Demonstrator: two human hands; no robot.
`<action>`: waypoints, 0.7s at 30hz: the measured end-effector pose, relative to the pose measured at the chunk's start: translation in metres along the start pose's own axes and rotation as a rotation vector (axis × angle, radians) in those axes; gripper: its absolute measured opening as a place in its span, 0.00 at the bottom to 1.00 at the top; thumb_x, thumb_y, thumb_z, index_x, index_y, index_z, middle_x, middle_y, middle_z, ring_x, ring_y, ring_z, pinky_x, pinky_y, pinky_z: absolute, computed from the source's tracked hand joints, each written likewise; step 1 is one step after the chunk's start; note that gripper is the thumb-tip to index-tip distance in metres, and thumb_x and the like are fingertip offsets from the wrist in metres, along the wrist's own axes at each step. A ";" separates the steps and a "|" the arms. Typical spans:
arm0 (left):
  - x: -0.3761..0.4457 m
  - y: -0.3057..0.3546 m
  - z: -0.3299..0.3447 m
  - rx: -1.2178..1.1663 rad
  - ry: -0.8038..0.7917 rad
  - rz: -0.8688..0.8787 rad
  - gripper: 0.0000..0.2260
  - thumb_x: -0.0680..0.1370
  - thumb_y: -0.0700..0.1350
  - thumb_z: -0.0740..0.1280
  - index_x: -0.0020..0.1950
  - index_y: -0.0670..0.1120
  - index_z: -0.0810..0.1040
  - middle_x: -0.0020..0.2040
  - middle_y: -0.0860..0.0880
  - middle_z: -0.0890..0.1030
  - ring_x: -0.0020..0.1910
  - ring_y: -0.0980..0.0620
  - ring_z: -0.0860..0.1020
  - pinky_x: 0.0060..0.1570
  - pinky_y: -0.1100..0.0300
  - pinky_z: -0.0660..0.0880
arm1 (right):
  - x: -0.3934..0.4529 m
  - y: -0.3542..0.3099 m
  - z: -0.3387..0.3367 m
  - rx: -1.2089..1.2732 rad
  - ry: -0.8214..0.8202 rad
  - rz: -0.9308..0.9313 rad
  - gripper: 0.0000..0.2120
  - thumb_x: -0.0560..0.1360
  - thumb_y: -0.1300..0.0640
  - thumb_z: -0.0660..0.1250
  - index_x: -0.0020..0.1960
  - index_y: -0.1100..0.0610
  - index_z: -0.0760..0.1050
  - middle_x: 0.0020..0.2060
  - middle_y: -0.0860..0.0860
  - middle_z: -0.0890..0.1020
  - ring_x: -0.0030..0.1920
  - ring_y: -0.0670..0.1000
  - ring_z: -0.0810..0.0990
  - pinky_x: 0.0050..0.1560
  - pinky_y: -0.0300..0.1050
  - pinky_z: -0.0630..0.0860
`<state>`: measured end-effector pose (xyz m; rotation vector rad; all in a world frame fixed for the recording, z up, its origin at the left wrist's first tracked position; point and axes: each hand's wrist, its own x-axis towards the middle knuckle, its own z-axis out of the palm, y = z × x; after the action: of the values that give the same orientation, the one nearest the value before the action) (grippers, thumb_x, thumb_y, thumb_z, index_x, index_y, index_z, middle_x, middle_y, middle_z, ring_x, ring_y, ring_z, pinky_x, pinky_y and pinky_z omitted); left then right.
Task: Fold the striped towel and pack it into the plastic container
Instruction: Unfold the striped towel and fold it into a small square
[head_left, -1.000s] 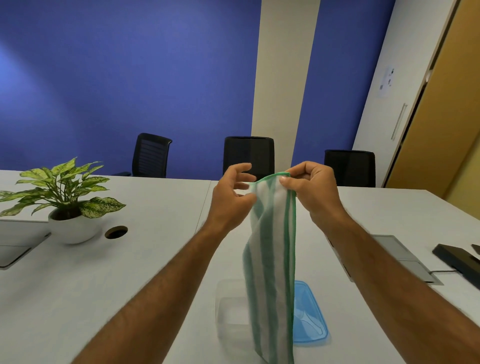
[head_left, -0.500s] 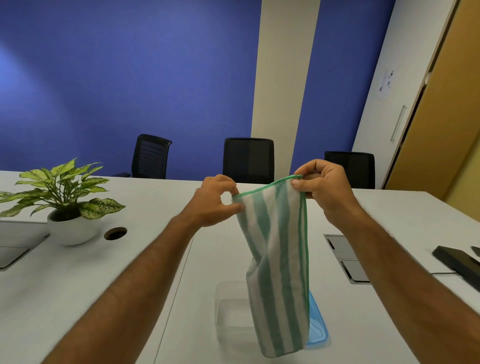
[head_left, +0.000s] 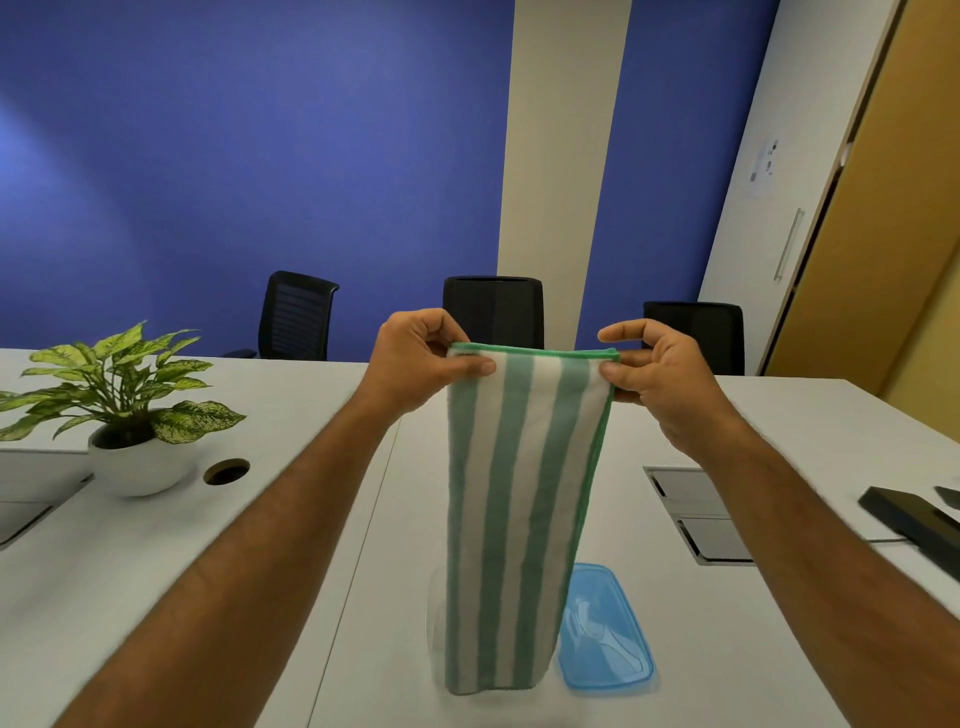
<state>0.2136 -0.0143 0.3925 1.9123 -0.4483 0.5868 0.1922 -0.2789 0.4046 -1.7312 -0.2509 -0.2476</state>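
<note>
A green-and-white striped towel (head_left: 511, 514) hangs flat in the air above the white table (head_left: 156, 571), stripes running vertically. My left hand (head_left: 421, 361) pinches its top left corner and my right hand (head_left: 660, 374) pinches its top right corner. Behind the towel's lower end stands a clear plastic container (head_left: 435, 629), mostly hidden by the cloth. Its blue lid (head_left: 602, 629) lies flat on the table just right of it.
A potted plant (head_left: 119, 410) in a white bowl stands at the left, next to a round cable hole (head_left: 226, 471). A metal floor-box flap (head_left: 696, 514) and a black device (head_left: 914, 525) lie at the right. Three black chairs (head_left: 493, 312) line the far side.
My hands have moved apart along the top edge, spreading the bunched towel out flat and wide. The towel now hangs straight instead of twisted.
</note>
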 end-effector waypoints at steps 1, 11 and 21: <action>0.000 -0.001 0.000 0.002 -0.002 -0.006 0.12 0.66 0.44 0.81 0.40 0.42 0.79 0.39 0.47 0.84 0.38 0.50 0.84 0.39 0.59 0.83 | 0.000 0.000 0.001 0.001 0.005 -0.016 0.10 0.75 0.67 0.68 0.52 0.54 0.76 0.46 0.54 0.84 0.48 0.55 0.85 0.45 0.47 0.85; -0.004 -0.012 -0.013 -0.151 0.008 -0.066 0.08 0.68 0.40 0.79 0.40 0.45 0.81 0.38 0.46 0.84 0.38 0.49 0.81 0.38 0.59 0.79 | -0.002 -0.001 0.008 0.022 0.019 -0.075 0.04 0.72 0.66 0.71 0.46 0.59 0.81 0.44 0.57 0.86 0.47 0.59 0.86 0.42 0.46 0.85; -0.009 0.017 0.005 0.365 -0.120 0.134 0.23 0.67 0.63 0.74 0.55 0.50 0.81 0.48 0.53 0.85 0.46 0.57 0.82 0.48 0.61 0.79 | -0.002 0.005 0.028 -0.022 -0.016 -0.112 0.04 0.70 0.64 0.74 0.44 0.57 0.83 0.44 0.58 0.85 0.46 0.60 0.85 0.41 0.48 0.84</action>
<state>0.1977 -0.0249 0.3986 2.2866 -0.5810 0.6795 0.1927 -0.2518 0.3949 -1.7442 -0.3584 -0.3192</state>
